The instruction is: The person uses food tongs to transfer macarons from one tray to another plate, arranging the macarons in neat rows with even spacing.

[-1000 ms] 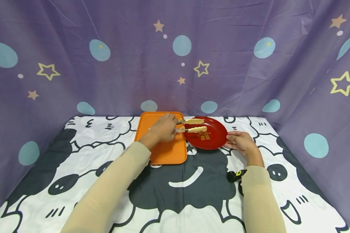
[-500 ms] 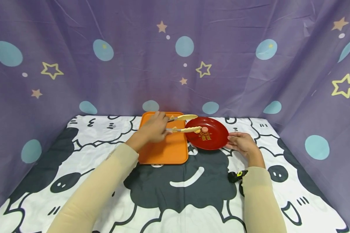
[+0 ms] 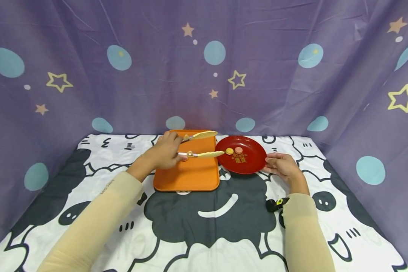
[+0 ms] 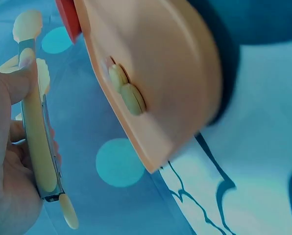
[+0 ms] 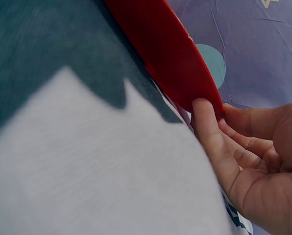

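My left hand (image 3: pixel 166 151) grips a pair of metal tongs (image 4: pixel 37 132) with cream-coloured tips and grips. The tongs' arms are spread apart over the orange tray (image 3: pixel 190 179), with nothing between the tips. In the left wrist view, macarons (image 4: pixel 133 99) lie on the tray near its edge; my left hand and the tongs mostly cover them in the head view. My right hand (image 3: pixel 283 167) pinches the right rim of a red plate (image 3: pixel 241 141), thumb and fingers on either side. A yellow macaron (image 3: pixel 229 151) and a pink macaron (image 3: pixel 238 150) sit side by side on the plate.
The plate stands right beside the tray on a cloth (image 3: pixel 217 257) printed with black-and-white cartoon figures. A purple curtain (image 3: pixel 156 75) with stars and dots rises close behind both. A small black device (image 3: pixel 275 205) shows at my right cuff.
My left hand has drawn the tongs left, off the plate and back over the tray, their arms now wider apart. The yellow and pink macarons are uncovered on the plate. My right hand stays put.
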`<state>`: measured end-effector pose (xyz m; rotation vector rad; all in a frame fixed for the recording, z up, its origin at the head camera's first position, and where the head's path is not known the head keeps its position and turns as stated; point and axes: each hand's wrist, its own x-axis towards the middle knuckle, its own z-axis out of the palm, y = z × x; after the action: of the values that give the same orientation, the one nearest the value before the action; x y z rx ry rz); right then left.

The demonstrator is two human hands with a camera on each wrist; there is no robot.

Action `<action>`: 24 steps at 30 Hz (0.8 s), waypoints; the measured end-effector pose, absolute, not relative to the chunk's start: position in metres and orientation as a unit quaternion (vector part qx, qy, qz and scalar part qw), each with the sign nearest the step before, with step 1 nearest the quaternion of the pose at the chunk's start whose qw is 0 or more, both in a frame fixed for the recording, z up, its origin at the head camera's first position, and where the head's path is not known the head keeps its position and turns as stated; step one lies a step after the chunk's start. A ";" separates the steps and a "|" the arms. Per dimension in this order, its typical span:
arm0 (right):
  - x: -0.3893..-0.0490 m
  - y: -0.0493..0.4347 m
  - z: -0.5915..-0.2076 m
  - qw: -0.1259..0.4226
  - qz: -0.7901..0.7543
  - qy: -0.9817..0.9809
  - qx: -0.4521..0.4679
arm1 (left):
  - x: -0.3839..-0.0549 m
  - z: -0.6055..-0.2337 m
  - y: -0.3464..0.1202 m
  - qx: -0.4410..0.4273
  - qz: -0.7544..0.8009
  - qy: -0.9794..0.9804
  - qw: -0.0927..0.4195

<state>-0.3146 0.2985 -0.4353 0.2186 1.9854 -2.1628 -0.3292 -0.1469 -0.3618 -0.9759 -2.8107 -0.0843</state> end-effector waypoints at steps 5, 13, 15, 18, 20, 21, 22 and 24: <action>-0.315 0.299 -0.436 0.098 -0.731 0.671 0.075 | -0.325 -0.363 -0.162 -0.321 -0.041 -0.944 0.062; -0.316 0.299 -0.437 0.098 -0.734 0.668 0.073 | -0.319 -0.366 -0.186 -0.302 -0.046 -0.952 0.037; -0.316 0.299 -0.437 0.097 -0.734 0.668 0.074 | -0.317 -0.367 -0.192 -0.298 -0.044 -0.953 0.033; -0.316 0.299 -0.436 0.097 -0.734 0.668 0.076 | -0.313 -0.367 -0.201 -0.290 -0.045 -0.956 0.029; -0.316 0.299 -0.436 0.097 -0.733 0.668 0.077 | -0.310 -0.367 -0.207 -0.286 -0.045 -0.957 0.029; -0.316 0.299 -0.436 0.098 -0.733 0.669 0.078 | -0.309 -0.368 -0.210 -0.284 -0.044 -0.957 0.029; -0.316 0.298 -0.435 0.098 -0.732 0.670 0.078 | -0.308 -0.368 -0.213 -0.283 -0.044 -0.958 0.029; -0.315 0.298 -0.435 0.098 -0.731 0.670 0.080 | -0.305 -0.369 -0.220 -0.286 -0.048 -0.956 0.034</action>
<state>-0.3153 0.2981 -0.4349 0.2380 1.9835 -2.1633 -0.3049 -0.2196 -0.3688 -0.8804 -2.9402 -0.1487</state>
